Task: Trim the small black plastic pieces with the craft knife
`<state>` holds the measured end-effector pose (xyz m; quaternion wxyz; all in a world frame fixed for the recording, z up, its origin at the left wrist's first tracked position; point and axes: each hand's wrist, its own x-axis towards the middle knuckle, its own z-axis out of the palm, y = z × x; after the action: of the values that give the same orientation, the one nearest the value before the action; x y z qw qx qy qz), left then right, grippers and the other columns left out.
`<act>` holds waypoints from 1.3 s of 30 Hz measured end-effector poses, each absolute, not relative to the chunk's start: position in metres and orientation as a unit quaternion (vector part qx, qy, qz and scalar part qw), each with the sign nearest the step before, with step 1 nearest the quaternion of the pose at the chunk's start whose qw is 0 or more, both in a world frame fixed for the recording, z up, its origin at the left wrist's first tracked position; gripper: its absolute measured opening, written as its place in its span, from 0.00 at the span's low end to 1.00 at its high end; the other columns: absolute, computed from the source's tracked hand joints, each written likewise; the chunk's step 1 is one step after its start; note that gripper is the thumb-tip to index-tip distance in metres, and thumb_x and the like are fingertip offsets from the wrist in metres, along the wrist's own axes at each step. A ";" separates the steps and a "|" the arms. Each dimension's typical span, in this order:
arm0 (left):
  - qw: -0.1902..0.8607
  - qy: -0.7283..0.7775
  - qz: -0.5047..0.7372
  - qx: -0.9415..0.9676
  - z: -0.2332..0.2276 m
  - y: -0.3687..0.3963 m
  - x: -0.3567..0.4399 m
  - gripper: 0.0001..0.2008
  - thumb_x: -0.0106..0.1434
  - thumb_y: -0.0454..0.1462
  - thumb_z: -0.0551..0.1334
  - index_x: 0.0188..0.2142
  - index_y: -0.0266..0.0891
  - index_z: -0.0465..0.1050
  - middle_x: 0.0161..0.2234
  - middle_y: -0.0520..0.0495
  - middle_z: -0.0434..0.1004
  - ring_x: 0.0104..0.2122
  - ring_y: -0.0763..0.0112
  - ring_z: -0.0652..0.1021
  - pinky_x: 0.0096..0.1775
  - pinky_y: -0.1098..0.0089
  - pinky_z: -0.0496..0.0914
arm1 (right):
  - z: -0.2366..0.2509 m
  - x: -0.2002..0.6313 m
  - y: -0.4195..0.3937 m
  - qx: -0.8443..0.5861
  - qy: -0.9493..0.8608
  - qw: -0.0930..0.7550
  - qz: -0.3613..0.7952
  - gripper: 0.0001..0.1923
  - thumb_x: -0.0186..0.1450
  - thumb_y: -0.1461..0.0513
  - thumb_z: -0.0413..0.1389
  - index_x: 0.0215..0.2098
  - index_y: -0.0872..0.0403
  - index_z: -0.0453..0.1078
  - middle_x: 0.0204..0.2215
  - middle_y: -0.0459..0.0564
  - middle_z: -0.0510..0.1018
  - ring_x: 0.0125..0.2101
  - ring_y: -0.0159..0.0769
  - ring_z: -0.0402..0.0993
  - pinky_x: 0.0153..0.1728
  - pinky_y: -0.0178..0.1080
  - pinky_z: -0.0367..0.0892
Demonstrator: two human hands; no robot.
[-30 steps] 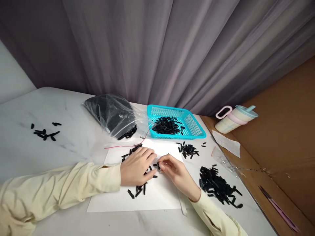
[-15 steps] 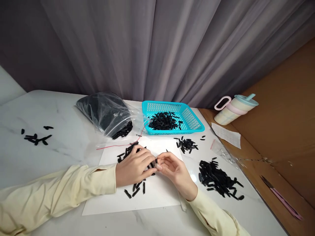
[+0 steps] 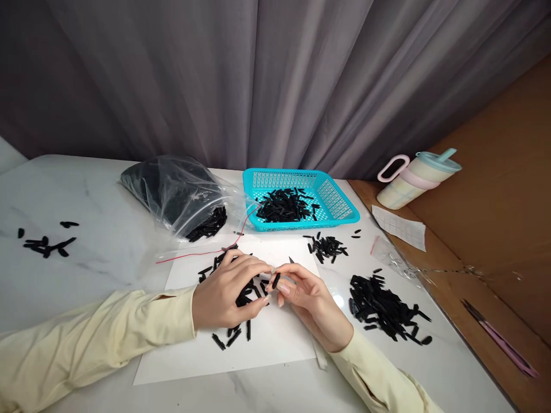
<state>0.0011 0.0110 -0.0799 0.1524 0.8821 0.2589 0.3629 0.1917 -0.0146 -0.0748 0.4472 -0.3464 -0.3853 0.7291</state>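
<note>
My left hand (image 3: 226,292) rests curled over a scatter of small black plastic pieces (image 3: 232,335) on a white sheet of paper (image 3: 267,350). Its fingertips meet those of my right hand (image 3: 312,304) above the sheet. Between the fingertips of both hands sits one small black piece (image 3: 276,280), pinched mainly by the right hand. Whether the left hand grips it or only touches it is unclear. More black pieces lie under the left palm, partly hidden.
A turquoise basket (image 3: 340,206) with black pieces stands behind the sheet, a clear plastic bag (image 3: 181,192) of pieces to its left. Piles of black pieces lie at right (image 3: 387,307), centre (image 3: 326,246) and far left (image 3: 43,244). A lidded cup (image 3: 415,178) lies on the brown board.
The camera has tilted, so everything sits lower and to the left. My hands have drawn together and lifted one black piece off the sheet between the fingertips.
</note>
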 end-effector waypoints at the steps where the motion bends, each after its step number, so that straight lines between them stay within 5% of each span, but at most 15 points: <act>1: 0.142 0.255 0.368 0.883 -0.080 0.011 0.001 0.16 0.61 0.34 0.57 0.49 0.36 0.60 0.42 0.42 0.74 0.42 0.63 0.73 0.45 0.62 0.59 | -0.074 0.192 -0.015 -0.347 -0.380 0.443 0.734 0.10 0.57 0.62 0.63 0.38 0.53 0.72 0.31 0.47 0.75 0.26 0.28 0.66 0.32 0.35 0.62; 19: 0.088 0.239 0.392 0.884 -0.084 0.015 0.000 0.09 0.66 0.34 0.56 0.45 0.39 0.67 0.35 0.45 0.76 0.37 0.66 0.73 0.41 0.64 0.63 | -0.075 0.184 -0.025 -0.396 -0.365 0.459 0.707 0.11 0.57 0.59 0.64 0.37 0.53 0.73 0.29 0.46 0.77 0.32 0.33 0.73 0.42 0.39 0.67; 39: 0.108 0.203 0.430 0.873 -0.087 0.019 -0.005 0.12 0.65 0.33 0.57 0.49 0.38 0.68 0.33 0.46 0.77 0.34 0.68 0.73 0.37 0.65 0.64 | -0.074 0.184 -0.023 -0.385 -0.369 0.453 0.714 0.08 0.56 0.59 0.64 0.31 0.56 0.76 0.22 0.47 0.78 0.20 0.29 0.71 0.27 0.35 0.68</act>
<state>-0.0047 0.0187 -0.0868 0.1077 0.8733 0.2031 0.4296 0.1844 -0.0232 -0.0740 0.4533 -0.3850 -0.3689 0.7143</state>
